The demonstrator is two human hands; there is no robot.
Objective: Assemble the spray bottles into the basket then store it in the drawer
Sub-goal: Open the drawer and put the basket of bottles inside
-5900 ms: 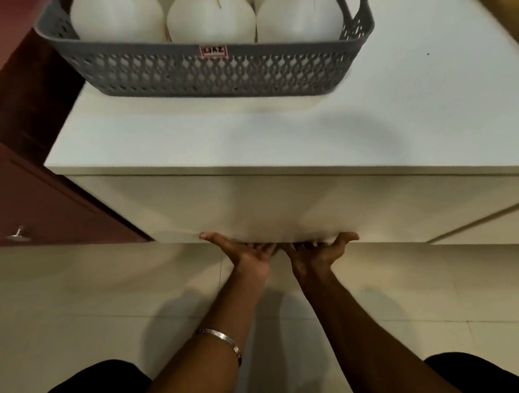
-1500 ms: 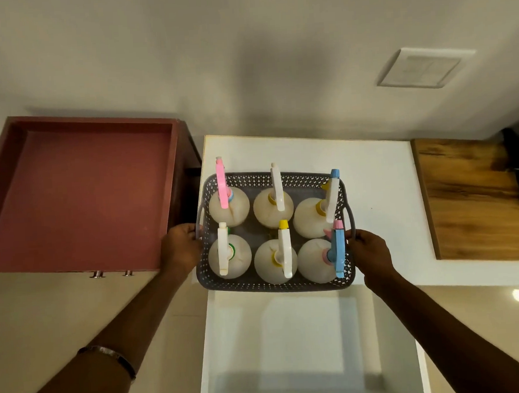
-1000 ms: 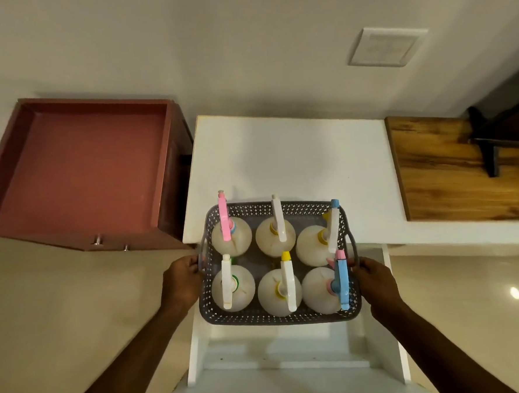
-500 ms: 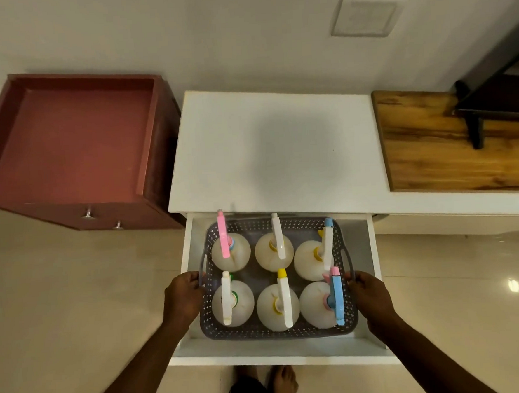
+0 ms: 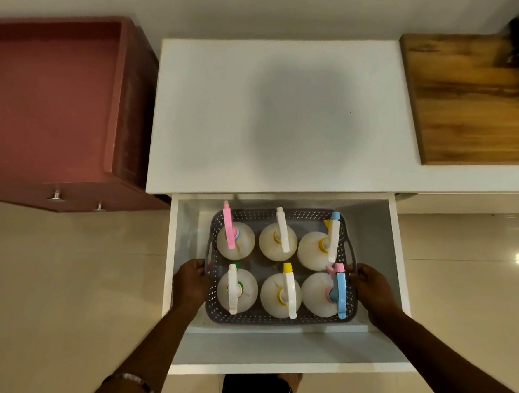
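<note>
A grey perforated basket [image 5: 268, 317] holds several white spray bottles [image 5: 274, 242] with pink, white, yellow and blue trigger heads, standing upright in two rows. The basket sits low inside the open white drawer [image 5: 396, 248], with drawer walls around it. My left hand [image 5: 192, 281] grips the basket's left handle. My right hand [image 5: 368, 284] grips its right handle. Whether the basket rests on the drawer floor I cannot tell.
The white cabinet top [image 5: 277, 113] lies just behind the drawer. A dark red cabinet [image 5: 49, 103] with two metal knobs stands to the left, and a wooden surface [image 5: 471, 101] to the right. Beige tiled floor surrounds the drawer; my feet show below its front.
The basket has come off the cabinet top, moved toward me and gone down into the open drawer. Both hands stayed on its handles throughout.
</note>
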